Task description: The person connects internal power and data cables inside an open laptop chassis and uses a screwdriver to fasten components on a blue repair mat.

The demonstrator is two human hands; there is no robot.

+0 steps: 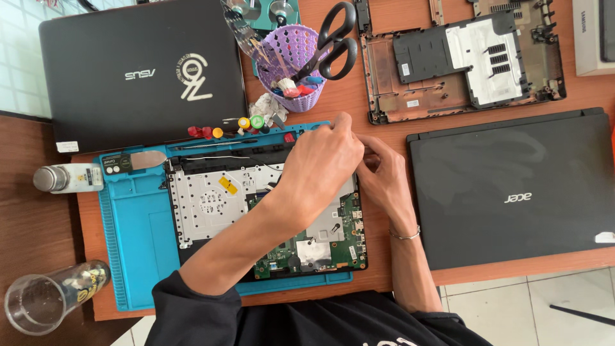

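Observation:
An opened laptop chassis (pixel 218 198) with bare metal plate and green circuit board (pixel 333 247) lies on a blue repair mat (pixel 131 224). My left hand (pixel 320 170) reaches across it to the chassis's far right corner, fingers pinched together at the edge. My right hand (pixel 384 176) sits just beside it at the same corner, fingers curled against the chassis edge. Whether either hand holds a small part is hidden by the fingers.
A closed black laptop (pixel 512 186) lies to the right, another (pixel 138 70) at back left. A stripped laptop base (pixel 461 61), a purple cup (pixel 291 64) with scissors (pixel 333 38), a flat pry tool (pixel 134 160), a small bottle (pixel 67 178) and a glass (pixel 51 296) surround the mat.

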